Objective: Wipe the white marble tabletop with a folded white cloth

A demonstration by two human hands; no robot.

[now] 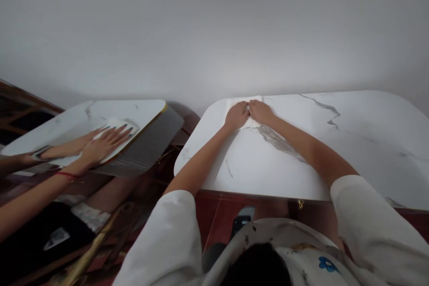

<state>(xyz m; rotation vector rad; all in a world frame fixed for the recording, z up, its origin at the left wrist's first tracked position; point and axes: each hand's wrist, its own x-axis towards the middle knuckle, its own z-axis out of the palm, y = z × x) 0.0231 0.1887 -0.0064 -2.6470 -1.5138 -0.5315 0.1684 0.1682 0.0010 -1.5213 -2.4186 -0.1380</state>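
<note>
A white paper towel (251, 123) lies on the far left part of a white marble-patterned tabletop (268, 170). My left hand (237, 115) rests on it with the fingers bent together and pressed down. Close against it, my right hand (260, 111) also presses on the towel, its fingers drawn together. The fingertips of both hands meet near the table's back edge, and a small part of the towel bunches between them. What lies under my palms is hidden.
A pale wall (214, 31) rises behind the table. At left, a co-worker's hands (105, 143) lie on a white cloth or tissue (134, 129) on a second marble-patterned table (73, 120). A gold knob (300, 204) sits below my table's front edge.
</note>
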